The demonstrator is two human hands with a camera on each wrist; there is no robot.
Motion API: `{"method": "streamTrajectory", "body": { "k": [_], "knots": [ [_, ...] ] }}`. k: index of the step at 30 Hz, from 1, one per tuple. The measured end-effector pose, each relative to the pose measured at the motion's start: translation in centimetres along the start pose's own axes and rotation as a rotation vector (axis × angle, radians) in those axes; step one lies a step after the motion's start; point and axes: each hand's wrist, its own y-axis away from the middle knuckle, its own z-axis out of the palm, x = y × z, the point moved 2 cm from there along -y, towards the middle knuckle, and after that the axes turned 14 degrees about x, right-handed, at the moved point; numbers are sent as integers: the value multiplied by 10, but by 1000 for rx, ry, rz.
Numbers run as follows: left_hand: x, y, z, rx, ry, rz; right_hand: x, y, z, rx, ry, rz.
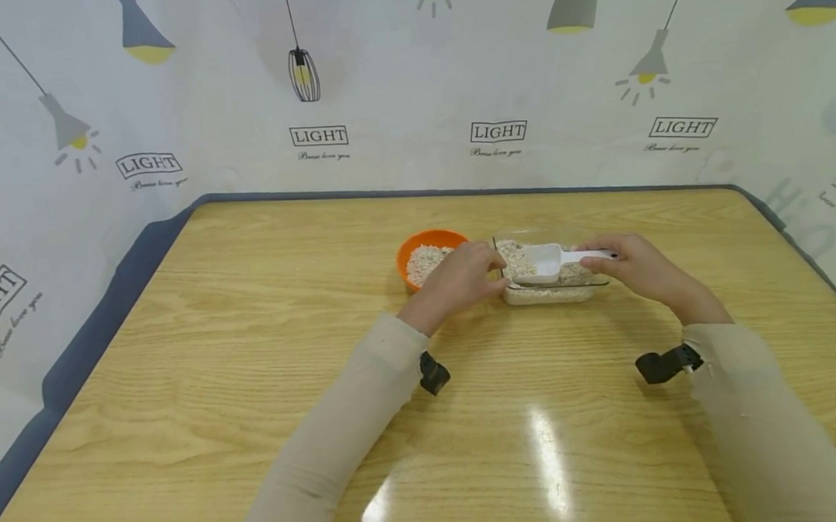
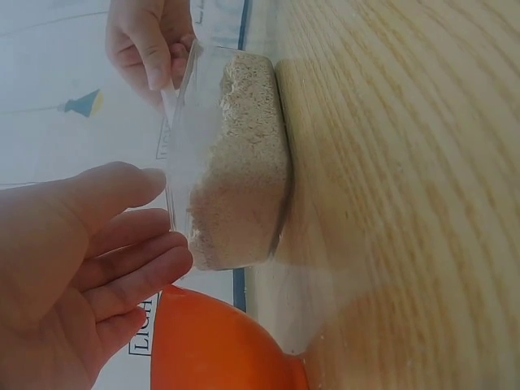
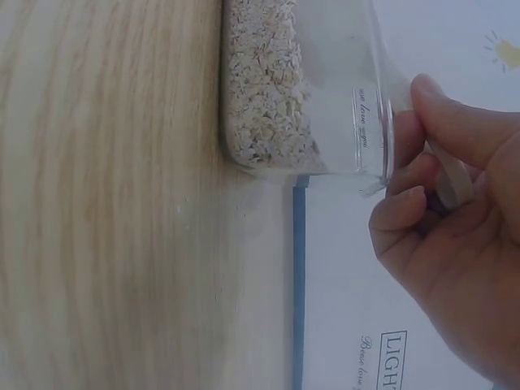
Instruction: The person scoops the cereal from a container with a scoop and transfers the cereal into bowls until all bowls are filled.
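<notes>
A clear rectangular container (image 1: 558, 294) with a dark-looking rim holds pale oat flakes (image 3: 264, 89). My right hand (image 1: 635, 263) grips the handle of a white scoop (image 1: 546, 262), whose bowl lies tilted on the flakes inside the container. In the right wrist view the handle partly hides behind the thumb and fingers. At the container's left end is my left hand (image 1: 464, 274), its thumb and fairly straight fingers apart at the rim corner, seemingly touching it. Behind that hand stands an orange bowl (image 1: 405, 255), also with flakes in it.
Both things stand on a wood-grain table (image 1: 286, 298) with a dark blue edging strip (image 1: 387, 193). A white wall (image 1: 396, 83) printed with lamps closes off the back and sides. Black wrist straps (image 1: 433, 373) sit at both cuffs.
</notes>
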Motion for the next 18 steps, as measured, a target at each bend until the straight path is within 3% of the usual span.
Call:
{"method": "streamTrajectory", "body": {
  "k": [8, 18],
  "knots": [
    [1, 1, 0, -16, -18, -18, 2, 3, -1, 17, -33, -3],
    [1, 1, 1, -3, -2, -28, 6, 7, -5, 30, -27, 64]
  ]
}}
